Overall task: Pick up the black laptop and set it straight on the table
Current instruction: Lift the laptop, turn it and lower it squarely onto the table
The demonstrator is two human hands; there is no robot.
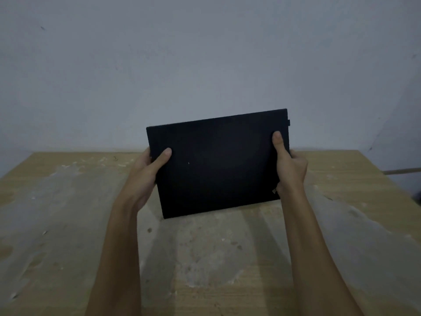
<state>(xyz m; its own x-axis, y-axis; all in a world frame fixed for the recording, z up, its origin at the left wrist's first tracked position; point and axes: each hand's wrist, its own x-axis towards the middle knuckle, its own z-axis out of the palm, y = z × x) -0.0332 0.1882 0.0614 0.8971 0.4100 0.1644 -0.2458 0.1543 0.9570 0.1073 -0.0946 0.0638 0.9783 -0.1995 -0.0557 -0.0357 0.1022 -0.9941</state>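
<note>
The black laptop [218, 165] is closed and held up in the air above the wooden table [68, 213], its lid facing me and its top edge tilted, higher on the right. My left hand [148, 172] grips its left edge with the thumb on the lid. My right hand [288, 166] grips the right edge, thumb pointing up along the lid. The fingers of both hands are hidden behind the laptop.
The table top is worn, with pale scuffed patches and small flakes near its far edge. A plain grey wall [205, 65] stands right behind the table. The table's right edge [391, 190] slants off at the right side.
</note>
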